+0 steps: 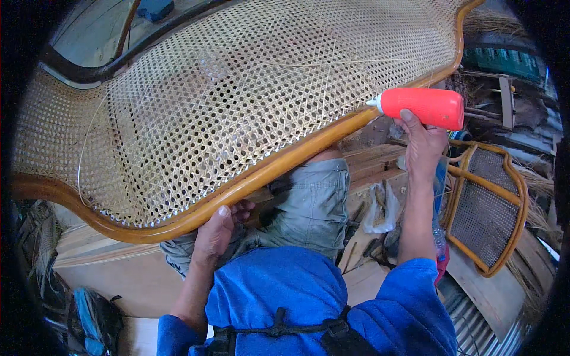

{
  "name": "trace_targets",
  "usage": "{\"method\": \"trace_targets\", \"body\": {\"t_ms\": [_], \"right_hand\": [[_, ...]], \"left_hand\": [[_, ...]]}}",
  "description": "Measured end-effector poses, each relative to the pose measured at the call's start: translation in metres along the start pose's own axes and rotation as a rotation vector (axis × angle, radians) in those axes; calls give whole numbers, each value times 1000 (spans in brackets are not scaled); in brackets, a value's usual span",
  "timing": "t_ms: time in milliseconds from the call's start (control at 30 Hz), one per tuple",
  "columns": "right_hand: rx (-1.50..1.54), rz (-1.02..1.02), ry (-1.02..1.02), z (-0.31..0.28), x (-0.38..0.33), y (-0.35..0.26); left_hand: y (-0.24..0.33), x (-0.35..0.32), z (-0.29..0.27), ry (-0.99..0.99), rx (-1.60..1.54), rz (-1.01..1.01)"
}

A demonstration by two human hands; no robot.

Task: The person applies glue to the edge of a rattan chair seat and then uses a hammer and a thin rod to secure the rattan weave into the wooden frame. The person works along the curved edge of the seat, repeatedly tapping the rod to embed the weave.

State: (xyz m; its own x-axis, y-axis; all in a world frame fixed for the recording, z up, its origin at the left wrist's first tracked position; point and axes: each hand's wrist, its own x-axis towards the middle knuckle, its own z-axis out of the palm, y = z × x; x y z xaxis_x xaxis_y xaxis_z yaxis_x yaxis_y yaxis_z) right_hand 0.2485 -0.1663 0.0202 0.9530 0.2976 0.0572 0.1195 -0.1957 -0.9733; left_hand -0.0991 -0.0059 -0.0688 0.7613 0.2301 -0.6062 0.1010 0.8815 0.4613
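Across my lap lies a large curved wooden frame (267, 173) filled with woven cane webbing (237, 95). White glue shows in the holes along the webbing's near edge. My left hand (217, 232) grips the frame's near rail, thumb on the outer side and fingers partly hidden beneath. A red squeeze bottle (421, 107) with a white nozzle is held on its side in my right hand (423, 139). Its tip points left, close to the webbing's edge by the rail; I cannot tell whether it touches. One loose cane strand (83, 154) curves over the webbing at the left.
A smaller caned wooden frame (487, 202) leans at the right. Wooden boards (107, 267) lie below the frame at the left. A clear plastic bag (382, 207) sits on wood beside my leg. A dark bag (95, 323) with blue trim is at the lower left.
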Motion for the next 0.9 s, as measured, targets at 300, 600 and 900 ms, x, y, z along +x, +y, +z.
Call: {"method": "trace_targets", "body": {"t_ms": [300,600,900], "right_hand": [[-462,-202,-80,5,-3,-7],[-189,-209,62,6,-1,-20],[-155,-88,-44,4,-6,-14]], "left_hand": [[0,0,0,0,25,-10],[0,-2,1,24,30,9],[0,0,1,21,30,9]]}}
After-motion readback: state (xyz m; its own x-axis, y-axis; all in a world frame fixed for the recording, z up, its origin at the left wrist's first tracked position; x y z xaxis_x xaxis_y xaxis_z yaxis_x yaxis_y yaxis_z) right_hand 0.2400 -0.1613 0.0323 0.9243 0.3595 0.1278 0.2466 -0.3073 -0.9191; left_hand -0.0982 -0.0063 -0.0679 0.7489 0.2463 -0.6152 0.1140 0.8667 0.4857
